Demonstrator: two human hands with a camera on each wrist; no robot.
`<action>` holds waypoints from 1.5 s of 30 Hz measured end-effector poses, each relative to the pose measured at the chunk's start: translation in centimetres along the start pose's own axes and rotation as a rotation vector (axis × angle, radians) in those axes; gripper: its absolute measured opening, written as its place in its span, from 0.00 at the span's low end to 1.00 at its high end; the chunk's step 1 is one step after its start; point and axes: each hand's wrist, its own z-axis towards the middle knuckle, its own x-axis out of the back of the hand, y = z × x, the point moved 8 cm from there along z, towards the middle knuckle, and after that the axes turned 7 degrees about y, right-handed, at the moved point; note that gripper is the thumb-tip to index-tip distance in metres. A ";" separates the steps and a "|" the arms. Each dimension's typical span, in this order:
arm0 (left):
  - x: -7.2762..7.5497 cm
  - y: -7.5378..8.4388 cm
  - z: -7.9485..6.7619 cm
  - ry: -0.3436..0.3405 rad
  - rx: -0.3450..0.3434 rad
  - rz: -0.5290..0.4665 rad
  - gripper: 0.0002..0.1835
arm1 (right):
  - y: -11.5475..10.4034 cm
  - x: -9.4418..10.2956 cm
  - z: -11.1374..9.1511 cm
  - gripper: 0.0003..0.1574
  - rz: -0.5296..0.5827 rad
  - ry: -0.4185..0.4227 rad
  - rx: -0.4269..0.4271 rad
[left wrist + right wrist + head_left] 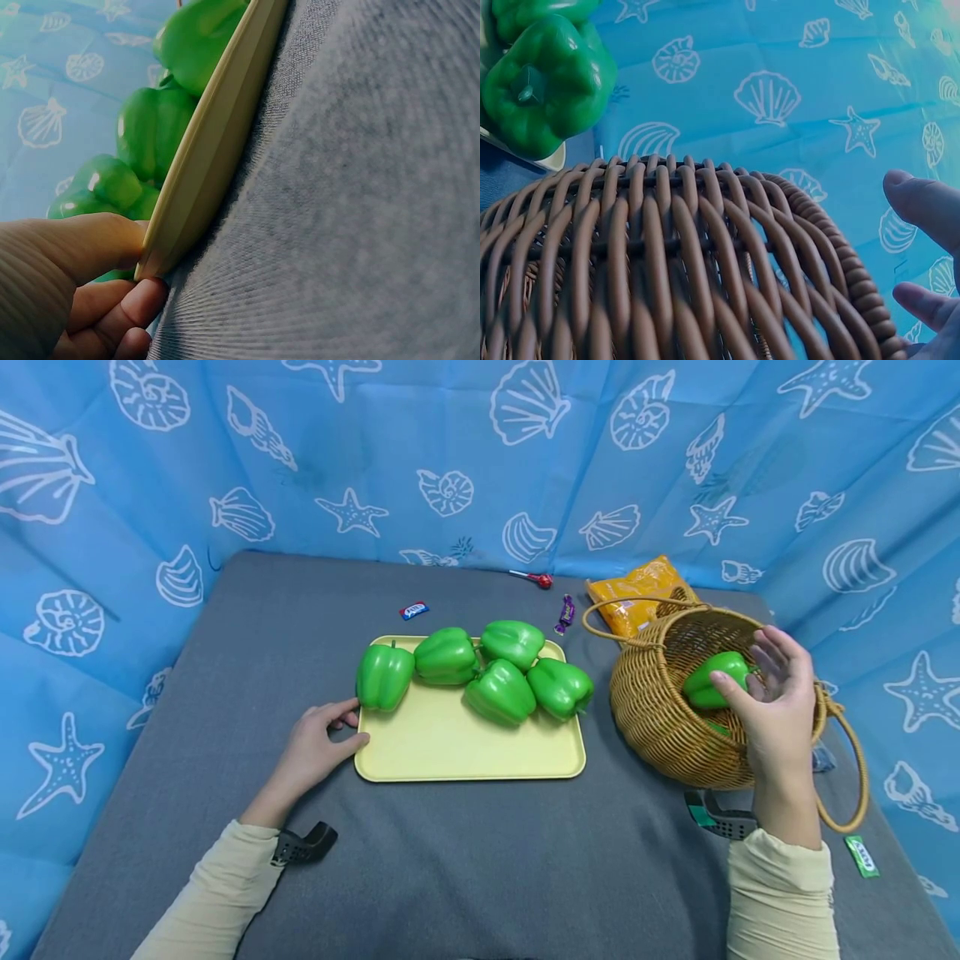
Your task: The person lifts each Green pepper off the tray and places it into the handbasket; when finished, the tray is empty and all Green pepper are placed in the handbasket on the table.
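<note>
Several green bell peppers [500,692] lie along the far side and right end of a pale yellow tray [457,747]. At the tray's left edge my left hand [318,743] pinches the rim, thumb on one side and fingers on the other, as the left wrist view shows. A wicker basket [637,718] stands to the right, tipped so its mouth faces me. Over that mouth is my right hand [783,702], thumb and fingers spread apart. Just past its thumb a green bell pepper [705,685] shows within the basket opening, and a bit of more green appears below it.
Behind the basket lies an orange packet [637,593]. A lollipop [542,580], a purple-wrapped candy [566,613] and a small blue-red candy [413,610] lie beyond the tray. A green packet [861,856] is at right. Blue shell-print curtain surrounds the grey table.
</note>
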 end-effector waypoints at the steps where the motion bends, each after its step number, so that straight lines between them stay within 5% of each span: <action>1: 0.0 0.0 0.0 0.000 -0.002 0.000 0.27 | 0.0 -0.1 0.0 0.44 0.004 -0.004 0.004; 14: 0.0 0.0 0.0 0.000 -0.002 0.000 0.27 | -1.4 -1.5 -0.7 0.42 0.104 -0.084 0.073; 27: 0.0 -0.1 0.1 -0.007 0.003 0.022 0.27 | -2.4 -9.2 -4.0 0.43 0.258 -0.382 0.236; 36: -0.1 -0.1 0.1 -0.014 0.004 0.018 0.27 | 1.7 -13.8 -5.8 0.46 0.027 -0.446 0.193; 45: 0.0 -0.1 0.0 -0.007 0.000 0.016 0.27 | 4.0 -14.8 -5.9 0.45 -0.230 -0.411 0.223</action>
